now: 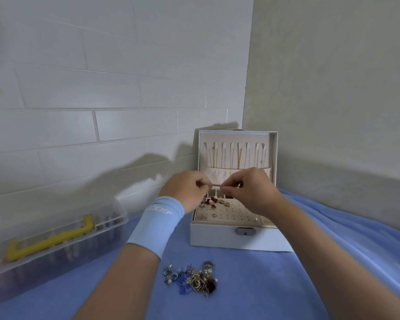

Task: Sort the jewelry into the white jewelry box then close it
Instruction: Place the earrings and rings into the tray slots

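We saw a person's two arms. On the left arm, at seven o'clock of the left hand (185, 191), we noted a pale blue stretch wristband (156, 227), long and close-fitting, its twelve o'clock end printed with a small pale logo (160, 210). The arm behind the right hand (252, 191) was uncovered.

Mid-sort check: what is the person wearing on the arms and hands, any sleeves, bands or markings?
The left hand is bare. Behind it, at the wrist, sits a light-blue stretch wristband with a white printed logo. The forearm below the band is uncovered. The right hand and its forearm are bare too: no sleeve, glove or watch shows there. No rings are visible on either hand.
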### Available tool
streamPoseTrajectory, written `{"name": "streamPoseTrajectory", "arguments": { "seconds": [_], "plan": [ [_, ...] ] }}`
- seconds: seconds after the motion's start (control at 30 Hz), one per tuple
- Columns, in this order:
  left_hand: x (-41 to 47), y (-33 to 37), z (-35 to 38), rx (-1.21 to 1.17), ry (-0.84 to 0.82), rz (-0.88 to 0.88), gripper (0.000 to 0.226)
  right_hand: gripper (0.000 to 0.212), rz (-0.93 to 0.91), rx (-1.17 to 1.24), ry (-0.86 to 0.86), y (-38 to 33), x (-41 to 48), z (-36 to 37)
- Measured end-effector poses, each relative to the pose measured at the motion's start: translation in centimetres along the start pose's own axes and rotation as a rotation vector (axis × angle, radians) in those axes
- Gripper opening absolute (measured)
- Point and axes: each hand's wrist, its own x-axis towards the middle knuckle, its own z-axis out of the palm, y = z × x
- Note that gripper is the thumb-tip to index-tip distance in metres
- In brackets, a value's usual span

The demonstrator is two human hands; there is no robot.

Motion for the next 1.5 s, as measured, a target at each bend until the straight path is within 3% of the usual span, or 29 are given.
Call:
{"name": "streamPoseTrajectory", "arguments": {
  "seconds": [0.2, 0.4, 0.6, 1.03, 1.23, 1.5],
  "plan": [
    [0.0, -0.7, 0.9, 0.144, -0.098, 0.091, 0.019, 0.009, -0.011, -0.268, -0.148, 0.2, 0.1, 1.3],
    [0.0, -1.1, 1.1, 0.226, -0.186, 0.083, 0.022, 0.012, -0.031, -0.372, -0.175, -0.2, -0.1, 1.4],
    [0.0, -1.3, 1.0, 0.214, -0.218, 0.056, 0.023, 0.008, -0.057, -0.307, -0.138, -0.6, -0.4, 1.6],
    [0.1, -1.9, 1.0, 0.138, -0.227, 0.022, 0.027, 0.014, -0.058, -0.442, -0.116, -0.9, -0.8, 2.8],
    [0.1, -1.9, 1.0, 0.117, -0.225, 0.013, 0.02, 0.015, -0.037, -0.445, -0.26, -1.1, -0.6, 1.5],
    [-0.2, -1.6, 0.6, 0.124, -0.203, 0.023, 0.018, 0.027, -0.001, -0.306, -0.312, -1.3, -0.6, 1.3]
  ]
}}
